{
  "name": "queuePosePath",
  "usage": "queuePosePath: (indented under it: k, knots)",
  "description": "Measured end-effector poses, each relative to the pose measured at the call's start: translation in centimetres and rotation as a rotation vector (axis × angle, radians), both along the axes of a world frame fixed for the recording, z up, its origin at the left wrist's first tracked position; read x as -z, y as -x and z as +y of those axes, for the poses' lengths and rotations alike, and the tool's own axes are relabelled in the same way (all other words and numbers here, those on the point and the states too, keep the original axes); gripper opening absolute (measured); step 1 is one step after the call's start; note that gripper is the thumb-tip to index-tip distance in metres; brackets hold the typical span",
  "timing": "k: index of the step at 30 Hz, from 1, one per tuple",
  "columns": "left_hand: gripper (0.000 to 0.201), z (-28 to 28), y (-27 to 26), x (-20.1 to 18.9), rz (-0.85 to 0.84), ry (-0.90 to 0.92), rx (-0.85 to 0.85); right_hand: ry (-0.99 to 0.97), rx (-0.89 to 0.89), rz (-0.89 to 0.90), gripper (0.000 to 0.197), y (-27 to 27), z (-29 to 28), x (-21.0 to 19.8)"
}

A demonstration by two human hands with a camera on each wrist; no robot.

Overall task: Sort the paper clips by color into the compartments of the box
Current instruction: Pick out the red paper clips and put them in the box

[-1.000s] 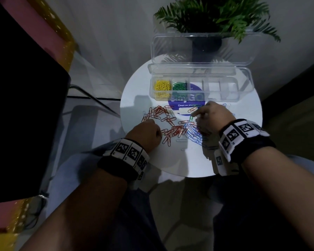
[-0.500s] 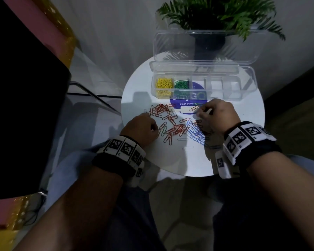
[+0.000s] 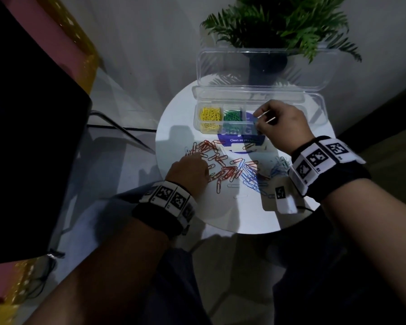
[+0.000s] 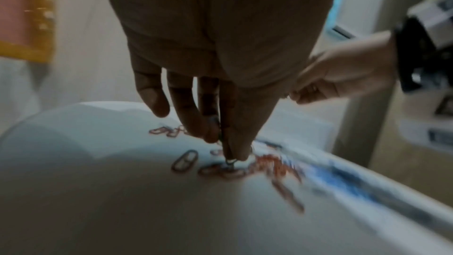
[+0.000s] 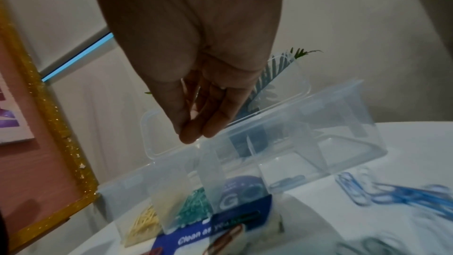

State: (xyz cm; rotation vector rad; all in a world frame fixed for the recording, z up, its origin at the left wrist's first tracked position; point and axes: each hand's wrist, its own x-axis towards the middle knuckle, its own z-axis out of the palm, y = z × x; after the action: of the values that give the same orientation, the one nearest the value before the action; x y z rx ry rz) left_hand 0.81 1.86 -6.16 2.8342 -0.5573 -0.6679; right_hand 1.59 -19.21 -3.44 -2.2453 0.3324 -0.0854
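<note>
Currently, step: right hand (image 3: 282, 124) hangs over the clear box (image 3: 314, 106), above the third compartment, just beside the green paper clips (image 3: 232, 115).
Right hand state: fingertips bunched together; a clip may be pinched, cannot tell.
Left hand (image 3: 189, 169): on the table (image 3: 220, 212), thumb and finger pinching a clip among the red paper clips (image 3: 223, 171).
Sorted: yellow paper clips (image 3: 209, 114) in the first compartment, green in the second.
Unsorted: red and blue paper clips (image 3: 252, 178) loose on the table.
Next, judged: release over the third compartment, then return for more of that colour.

Head view overlooks the table (image 3: 220, 207); wrist views skim it closely.
</note>
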Motion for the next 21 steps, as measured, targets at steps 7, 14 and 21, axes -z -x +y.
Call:
queuePosePath:
  k: [7, 14, 21]
  knots:
    - [0.011, 3.3, -2.0, -2.9, 0.060, 0.318, -0.317, -0.035, -0.065, -0.026, 0.014, -1.0, 1.4, 0.0]
    - [0.011, 0.5, -4.3, -3.9, -0.053, 0.461, -0.311, -0.060, 0.005, 0.014, 0.015, 0.5, -0.1, 1.3]
    - [0.014, -5.6, -7.5, -3.4, -0.160, 0.561, -0.193, -0.138, 0.120, 0.034, 0.011, 1.1, -1.6, 0.6]
